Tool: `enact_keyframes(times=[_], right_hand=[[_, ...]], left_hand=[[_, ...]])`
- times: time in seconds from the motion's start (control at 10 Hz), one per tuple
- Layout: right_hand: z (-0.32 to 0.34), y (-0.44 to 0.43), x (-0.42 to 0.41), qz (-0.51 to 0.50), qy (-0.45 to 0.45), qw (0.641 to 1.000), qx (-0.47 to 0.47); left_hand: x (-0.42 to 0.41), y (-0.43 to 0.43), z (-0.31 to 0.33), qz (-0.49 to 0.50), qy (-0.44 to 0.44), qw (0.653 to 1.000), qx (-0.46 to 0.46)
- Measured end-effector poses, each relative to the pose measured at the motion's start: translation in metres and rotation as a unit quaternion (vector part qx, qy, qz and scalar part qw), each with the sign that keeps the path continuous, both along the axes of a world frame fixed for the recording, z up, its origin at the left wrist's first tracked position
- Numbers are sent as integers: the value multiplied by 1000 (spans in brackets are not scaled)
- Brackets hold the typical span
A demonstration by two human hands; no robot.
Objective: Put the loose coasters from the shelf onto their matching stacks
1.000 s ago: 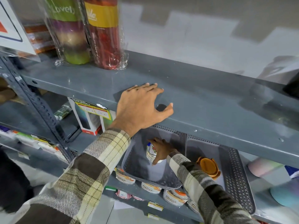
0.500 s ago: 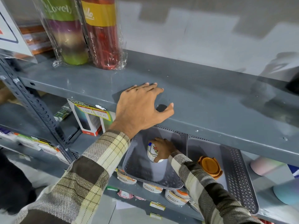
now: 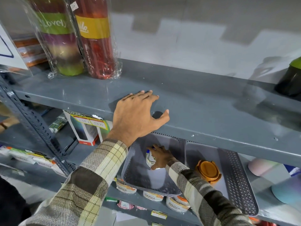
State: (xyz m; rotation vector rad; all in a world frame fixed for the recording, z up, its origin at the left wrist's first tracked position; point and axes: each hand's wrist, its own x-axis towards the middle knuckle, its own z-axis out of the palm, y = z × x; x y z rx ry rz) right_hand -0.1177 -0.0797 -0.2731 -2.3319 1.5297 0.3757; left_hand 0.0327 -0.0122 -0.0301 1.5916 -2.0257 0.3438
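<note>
One printed coaster stack [image 3: 150, 158] in left grey basket [image 3: 135, 173], right hand [image 3: 160, 158] clasping it, fingers now further over its top | orange coaster holder [image 3: 208, 172] in right basket [image 3: 237, 181] | left hand [image 3: 138, 116] unmoved, spread flat on upper shelf [image 3: 211, 103].

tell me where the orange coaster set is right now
In the head view, the orange coaster set sits in the right-hand grey basket under the upper shelf, just right of the right hand working in the neighbouring basket.
</note>
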Motion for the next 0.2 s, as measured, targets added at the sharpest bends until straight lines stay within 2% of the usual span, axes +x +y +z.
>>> enact_keyframes(times=[0.2], right_hand=[[2, 7, 0, -22, -43, 998, -34]], left_hand=[[1, 1, 1, 10, 12, 1000, 18]])
